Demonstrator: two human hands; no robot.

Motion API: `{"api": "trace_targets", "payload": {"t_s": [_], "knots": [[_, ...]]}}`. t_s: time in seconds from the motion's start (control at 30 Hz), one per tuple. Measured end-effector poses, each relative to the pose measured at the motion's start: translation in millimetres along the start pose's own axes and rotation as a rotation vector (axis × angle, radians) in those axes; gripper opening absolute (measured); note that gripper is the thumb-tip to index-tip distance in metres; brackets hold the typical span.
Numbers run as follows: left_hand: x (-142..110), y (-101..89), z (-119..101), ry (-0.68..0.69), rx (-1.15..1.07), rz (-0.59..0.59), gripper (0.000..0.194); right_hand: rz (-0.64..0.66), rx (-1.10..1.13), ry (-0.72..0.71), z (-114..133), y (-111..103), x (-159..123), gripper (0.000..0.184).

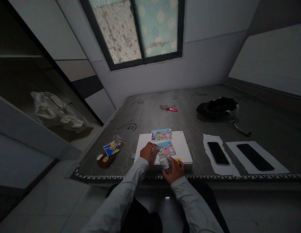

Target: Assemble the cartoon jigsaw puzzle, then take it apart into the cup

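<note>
In my right hand (175, 171) is a small clear glass jar (166, 164), tilted, with the fingers wrapped round its side. Something small and dark lies in the bottom of the jar, too dim to name. My left hand (148, 152) rests over the left edge of a colourful cartoon card (167, 148), its fingers bent and drawn together. Whatever is between those fingertips is too small to make out. The card lies on a flat white box (183, 147), and a second cartoon card (162, 134) lies just behind it.
Left of the box are a blue cartoon card (112, 148), a brown case (106, 160) and a clear plastic piece (118, 141). Two phones (218, 153) lie on white sheets at right. Farther back are a red packet (170, 109) and a dark cap (217, 108) on the mattress (145, 113).
</note>
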State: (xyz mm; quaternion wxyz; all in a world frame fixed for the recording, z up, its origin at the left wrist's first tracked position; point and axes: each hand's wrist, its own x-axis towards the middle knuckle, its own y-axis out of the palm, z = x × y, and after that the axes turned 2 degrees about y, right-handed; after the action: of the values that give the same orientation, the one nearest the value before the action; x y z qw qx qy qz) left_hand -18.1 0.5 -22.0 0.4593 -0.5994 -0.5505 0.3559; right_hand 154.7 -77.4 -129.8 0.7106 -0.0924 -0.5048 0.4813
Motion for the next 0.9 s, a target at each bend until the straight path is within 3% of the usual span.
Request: {"api": "trace_targets", "payload": {"t_s": [0.13,0.33,0.9], "knots": [[16.0,1.0,-8.7,-0.063,-0.021,0.053,0.043,0.013,0.014,0.026,4.2,-4.0,1.7,0.055],[40.1,1.2,-4.8,-0.110,-0.078,0.138,0.047,0.016,0.027,0.048,6.6,-4.9,1.3,0.055],[42.5,2.0,-3.5,0.011,-0.144,0.160,0.013,0.012,0.035,0.050,5.7,-2.1,0.6,0.056]]}}
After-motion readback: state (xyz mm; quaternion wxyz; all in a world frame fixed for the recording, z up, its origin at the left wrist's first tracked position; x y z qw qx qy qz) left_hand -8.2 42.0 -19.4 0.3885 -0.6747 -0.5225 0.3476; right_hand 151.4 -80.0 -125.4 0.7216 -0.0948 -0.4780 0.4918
